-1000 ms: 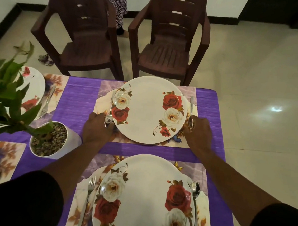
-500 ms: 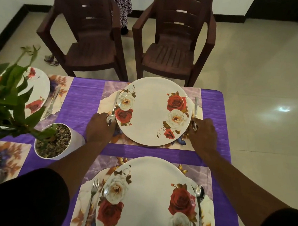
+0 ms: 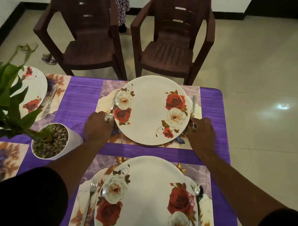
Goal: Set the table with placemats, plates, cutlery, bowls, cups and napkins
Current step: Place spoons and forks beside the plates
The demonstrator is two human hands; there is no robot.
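Observation:
A white rose-pattern plate (image 3: 148, 111) lies on the far placemat (image 3: 198, 93). A spoon (image 3: 113, 102) lies along its left rim, and my left hand (image 3: 96, 126) pinches the spoon's bowl end. Along the right rim lies a fork (image 3: 193, 104); my right hand (image 3: 201, 133) grips its near end, covering the tines. Closer to me, a second rose plate (image 3: 148, 199) rests on its placemat (image 3: 93, 165) with a fork (image 3: 90, 198) to its left and a spoon (image 3: 198, 196) to its right.
A white pot (image 3: 74, 138) with a leafy plant (image 3: 4, 93) stands left of my left arm. Further left are two more place settings (image 3: 33, 92) on the purple tablecloth (image 3: 81, 98). Two brown chairs (image 3: 170, 42) face the far edge. A person stands behind them.
Both hands stay at the near ends of the spoon and fork by the far plate. The view has shifted slightly; the cutlery has barely moved.

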